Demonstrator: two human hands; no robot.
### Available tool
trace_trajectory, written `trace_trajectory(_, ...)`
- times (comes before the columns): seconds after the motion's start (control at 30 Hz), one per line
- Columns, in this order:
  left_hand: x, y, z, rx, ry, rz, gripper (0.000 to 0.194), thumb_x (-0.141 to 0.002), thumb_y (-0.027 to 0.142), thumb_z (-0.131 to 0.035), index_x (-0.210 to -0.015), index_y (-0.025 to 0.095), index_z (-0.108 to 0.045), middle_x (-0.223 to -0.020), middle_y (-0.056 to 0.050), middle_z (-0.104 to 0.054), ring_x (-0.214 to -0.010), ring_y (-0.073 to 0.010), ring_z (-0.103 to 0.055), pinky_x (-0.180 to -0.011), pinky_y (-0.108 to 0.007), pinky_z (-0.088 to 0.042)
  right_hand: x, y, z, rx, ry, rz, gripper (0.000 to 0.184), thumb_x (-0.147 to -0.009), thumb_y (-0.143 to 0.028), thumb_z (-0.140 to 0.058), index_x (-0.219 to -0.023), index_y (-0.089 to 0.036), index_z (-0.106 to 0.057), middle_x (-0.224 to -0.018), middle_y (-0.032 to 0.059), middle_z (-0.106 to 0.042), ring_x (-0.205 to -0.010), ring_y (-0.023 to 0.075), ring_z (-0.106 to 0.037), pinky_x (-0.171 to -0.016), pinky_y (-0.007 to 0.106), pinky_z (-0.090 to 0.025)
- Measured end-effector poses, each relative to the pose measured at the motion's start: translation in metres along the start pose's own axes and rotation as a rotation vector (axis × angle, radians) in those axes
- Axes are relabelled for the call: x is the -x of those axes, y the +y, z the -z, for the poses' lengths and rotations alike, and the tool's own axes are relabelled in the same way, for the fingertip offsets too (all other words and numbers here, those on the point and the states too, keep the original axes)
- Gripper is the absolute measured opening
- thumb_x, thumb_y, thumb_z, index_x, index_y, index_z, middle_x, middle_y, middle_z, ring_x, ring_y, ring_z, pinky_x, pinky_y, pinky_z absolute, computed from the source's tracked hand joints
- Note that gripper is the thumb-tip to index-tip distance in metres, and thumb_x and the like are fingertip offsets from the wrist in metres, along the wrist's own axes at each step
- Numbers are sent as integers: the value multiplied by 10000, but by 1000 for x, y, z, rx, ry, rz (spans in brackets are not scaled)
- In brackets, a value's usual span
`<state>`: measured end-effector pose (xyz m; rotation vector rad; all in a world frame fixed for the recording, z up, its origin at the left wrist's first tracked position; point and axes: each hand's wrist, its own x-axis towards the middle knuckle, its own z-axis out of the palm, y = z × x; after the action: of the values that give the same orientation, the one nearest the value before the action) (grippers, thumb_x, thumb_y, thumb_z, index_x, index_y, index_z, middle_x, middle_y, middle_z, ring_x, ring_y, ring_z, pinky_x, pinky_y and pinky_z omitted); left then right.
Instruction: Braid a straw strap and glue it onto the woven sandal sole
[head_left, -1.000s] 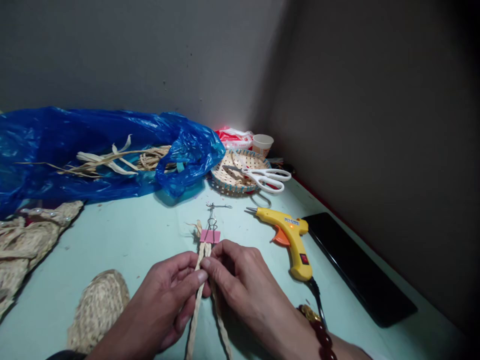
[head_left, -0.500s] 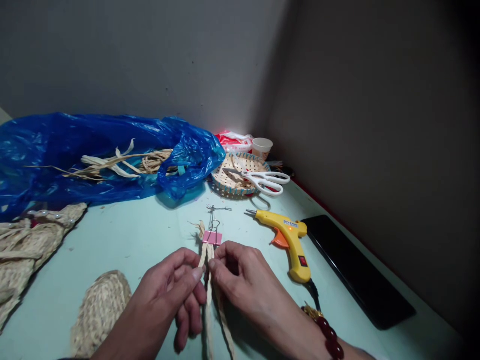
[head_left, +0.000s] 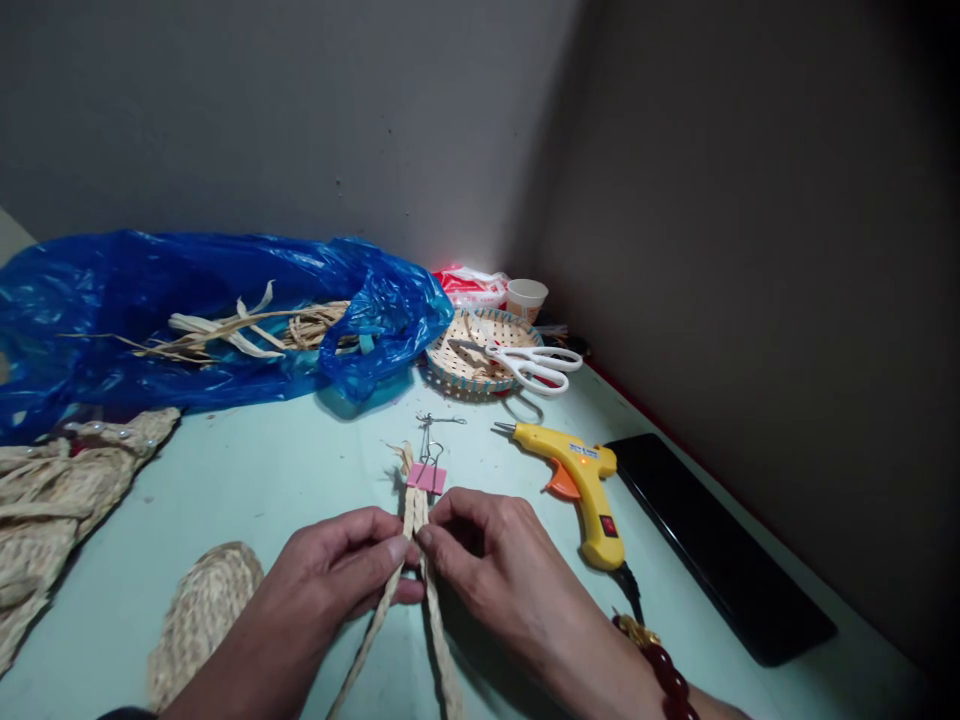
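Note:
Pale twisted straw cords [head_left: 417,507] run toward me from a pink binder clip [head_left: 427,478], which grips their far ends. Dry wisps of straw stick out beyond the clip, and a bent wire [head_left: 441,420] is linked to its handles. My left hand [head_left: 341,565] pinches a cord on the left between thumb and fingers, just below the clip. Close beside it, my right hand [head_left: 487,555] pinches the cords from the right side. Below the hands, two cord lengths spread apart, one toward the lower left, the other nearly straight down.
A yellow glue gun [head_left: 592,490] and a black phone-like slab [head_left: 727,550] lie right. Behind are white-handled scissors [head_left: 536,365] on a woven basket [head_left: 442,378], a paper cup [head_left: 526,295] and a blue plastic bag [head_left: 150,270] with straw. Woven straw pieces [head_left: 206,610] lie left.
The left cord length has swung out to the lower left, and the strands lie flatter together below the clip. My left fingers have curled in under the cords.

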<state>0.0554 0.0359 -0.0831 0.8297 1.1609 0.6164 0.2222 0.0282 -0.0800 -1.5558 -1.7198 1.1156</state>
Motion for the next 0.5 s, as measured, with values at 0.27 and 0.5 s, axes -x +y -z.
trace_trajectory(0.27,-6,-12,7,55,-70,-101,184,-809,306,-725,-921,195,-629,-724,-4,-674,-669,-180,-662,-655,-306,-548,2,4,-3,-111,-32,-83,140,-845,-180,-502,-737,-171,-591,-612,-41,-526,-554,92,-411,-494,215,-309)
trace_trajectory(0.5,-3,-9,4,-161,-81,-160,196,-893,336,-579,-989,182,-654,-974,-74,-723,-821,-219,-654,-743,-347,-534,3,4,0,-214,-100,-89,72,-823,-170,-554,-761,-171,-590,-675,-30,-549,-624,100,-457,-547,215,-348)
